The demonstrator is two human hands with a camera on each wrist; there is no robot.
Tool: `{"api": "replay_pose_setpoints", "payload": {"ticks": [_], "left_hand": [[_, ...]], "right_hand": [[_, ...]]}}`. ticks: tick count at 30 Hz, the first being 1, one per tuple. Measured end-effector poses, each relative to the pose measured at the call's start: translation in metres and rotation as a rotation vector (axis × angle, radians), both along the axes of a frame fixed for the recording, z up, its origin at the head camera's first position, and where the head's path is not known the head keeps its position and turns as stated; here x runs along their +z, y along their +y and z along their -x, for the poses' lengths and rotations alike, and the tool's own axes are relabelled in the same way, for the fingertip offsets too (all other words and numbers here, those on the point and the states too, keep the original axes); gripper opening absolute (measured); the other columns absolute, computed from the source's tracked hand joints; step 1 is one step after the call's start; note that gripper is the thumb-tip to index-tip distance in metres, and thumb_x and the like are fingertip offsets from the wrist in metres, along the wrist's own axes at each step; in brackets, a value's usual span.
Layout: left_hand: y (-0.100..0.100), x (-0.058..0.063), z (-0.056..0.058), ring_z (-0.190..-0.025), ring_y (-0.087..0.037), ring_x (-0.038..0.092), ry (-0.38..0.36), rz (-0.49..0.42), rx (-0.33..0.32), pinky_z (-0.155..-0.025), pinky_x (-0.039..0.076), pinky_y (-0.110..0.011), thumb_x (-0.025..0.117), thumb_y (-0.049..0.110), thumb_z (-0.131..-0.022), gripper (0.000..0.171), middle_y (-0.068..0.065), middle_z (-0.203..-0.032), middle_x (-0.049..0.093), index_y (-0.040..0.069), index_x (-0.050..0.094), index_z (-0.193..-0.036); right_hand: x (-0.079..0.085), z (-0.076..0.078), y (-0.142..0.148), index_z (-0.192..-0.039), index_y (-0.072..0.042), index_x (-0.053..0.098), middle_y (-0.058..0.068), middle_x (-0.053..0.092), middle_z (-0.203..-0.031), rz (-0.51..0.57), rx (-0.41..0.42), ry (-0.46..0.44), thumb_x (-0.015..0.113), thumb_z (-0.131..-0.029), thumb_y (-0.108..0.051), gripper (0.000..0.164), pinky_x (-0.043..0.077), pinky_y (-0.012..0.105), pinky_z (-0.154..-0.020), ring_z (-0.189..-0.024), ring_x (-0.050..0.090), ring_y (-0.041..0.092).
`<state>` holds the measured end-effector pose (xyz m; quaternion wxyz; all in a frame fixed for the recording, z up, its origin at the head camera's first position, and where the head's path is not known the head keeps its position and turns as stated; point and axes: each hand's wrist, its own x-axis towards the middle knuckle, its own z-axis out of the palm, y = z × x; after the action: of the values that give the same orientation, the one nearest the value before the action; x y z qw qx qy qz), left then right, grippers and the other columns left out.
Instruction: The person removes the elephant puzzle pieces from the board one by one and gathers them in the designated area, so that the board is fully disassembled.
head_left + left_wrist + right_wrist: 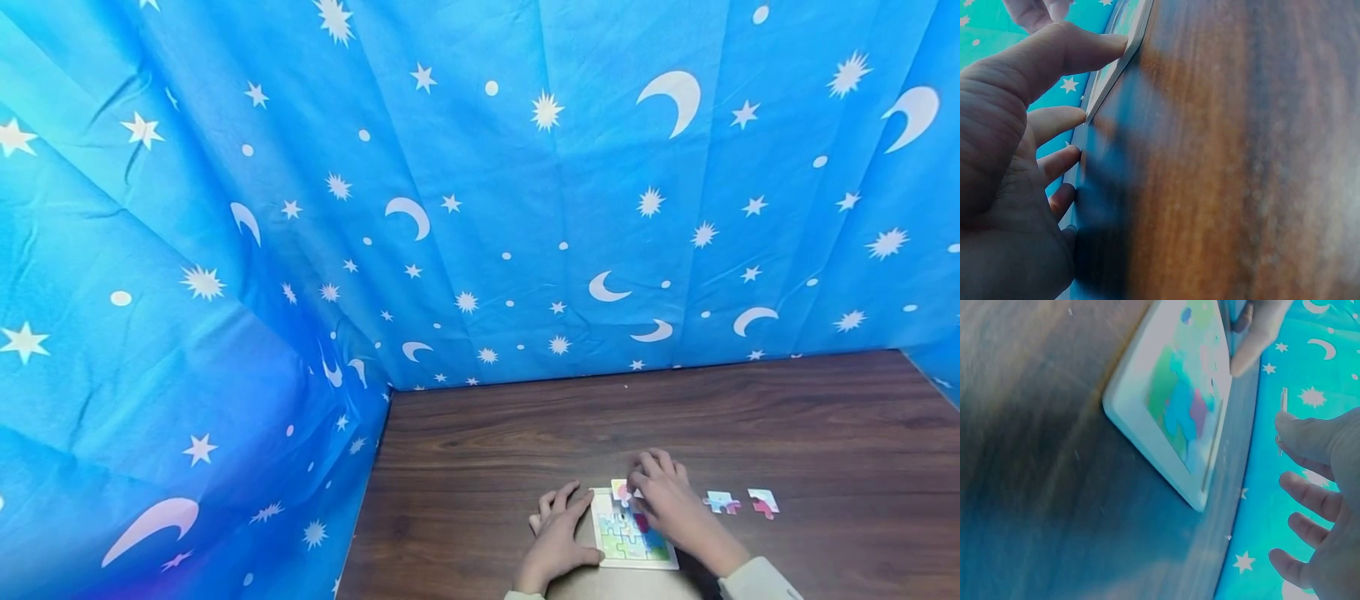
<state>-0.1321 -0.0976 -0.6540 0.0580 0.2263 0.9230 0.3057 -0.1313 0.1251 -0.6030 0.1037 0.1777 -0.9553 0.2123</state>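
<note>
A jigsaw board (637,564) with a pale raised border lies on the table, its lower part filled with colourful interlocked pieces. My left hand (557,533) is beside its left edge, fingers spread. In the left wrist view the thumb (1100,51) presses on the border and the index fingertip touches a corner. Over the board's upper part, my right hand (666,498) pinches a puzzle piece (620,489) between thumb and index finger. Seen edge-on in the right wrist view, that piece (1284,400) is thin and held above the board; the other fingers are loosely spread.
Two loose puzzle pieces, one blue and pink (722,502) and one white and red (764,502), lie right of the board on the dark wooden table (510,433). A blue cloth (525,208) with stars and moons hangs behind and along the left.
</note>
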Motion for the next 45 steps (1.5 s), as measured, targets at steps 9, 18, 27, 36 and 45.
{"api": "replay_pose_setpoints", "payload": {"ticks": [9, 18, 27, 36, 45], "left_hand": [[0.000, 0.000, 0.003, -0.130, -0.027, 0.030, -0.087, 0.039, 0.021, -0.079, 0.022, -0.036, 0.086, 0.027, -0.062, 0.089, 0.001, -0.156, 0.038, 0.021, 0.057, -0.146], [0.001, 0.000, 0.001, -0.130, -0.025, 0.029, -0.095, 0.034, 0.029, -0.079, 0.021, -0.036, 0.085, 0.028, -0.062, 0.088, 0.002, -0.156, 0.038, 0.023, 0.058, -0.145], [0.001, -0.002, 0.000, -0.130, -0.025, 0.029, -0.088, 0.034, 0.038, -0.079, 0.021, -0.036, 0.085, 0.028, -0.061, 0.089, 0.001, -0.156, 0.038, 0.023, 0.057, -0.145], [0.001, -0.002, 0.000, -0.131, -0.024, 0.030, -0.098, 0.023, 0.039, -0.080, 0.022, -0.036, 0.086, 0.028, -0.062, 0.088, 0.002, -0.156, 0.038, 0.023, 0.058, -0.145], [0.002, -0.002, 0.001, -0.131, -0.024, 0.030, -0.107, 0.008, 0.044, -0.079, 0.021, -0.036, 0.086, 0.027, -0.062, 0.088, 0.002, -0.156, 0.038, 0.023, 0.058, -0.145]], "right_hand": [[0.008, -0.001, 0.015, -0.084, -0.014, 0.069, 0.016, 0.062, -0.110, -0.008, -0.022, 0.021, 0.083, -0.080, -0.009, 0.015, 0.040, 0.068, -0.088, -0.114, 0.049, 0.046], [0.004, -0.004, 0.037, -0.082, -0.011, 0.068, 0.019, 0.060, -0.109, -0.006, -0.042, 0.072, 0.082, -0.079, -0.006, 0.016, 0.041, 0.069, -0.083, -0.112, 0.049, 0.049], [-0.011, -0.008, 0.060, -0.078, -0.015, 0.064, 0.015, 0.060, -0.102, 0.021, -0.048, 0.186, 0.085, -0.071, -0.005, 0.024, 0.042, 0.068, -0.072, -0.103, 0.052, 0.047], [-0.023, -0.014, 0.071, -0.075, -0.019, 0.060, 0.008, 0.058, -0.098, -0.011, -0.065, 0.099, 0.085, -0.074, -0.006, 0.028, 0.042, 0.065, -0.072, -0.101, 0.052, 0.044], [-0.037, -0.016, 0.073, -0.074, -0.021, 0.058, 0.006, 0.056, -0.096, 0.017, -0.048, 0.164, 0.087, -0.068, -0.005, 0.034, 0.042, 0.060, -0.067, -0.099, 0.052, 0.043]]}}
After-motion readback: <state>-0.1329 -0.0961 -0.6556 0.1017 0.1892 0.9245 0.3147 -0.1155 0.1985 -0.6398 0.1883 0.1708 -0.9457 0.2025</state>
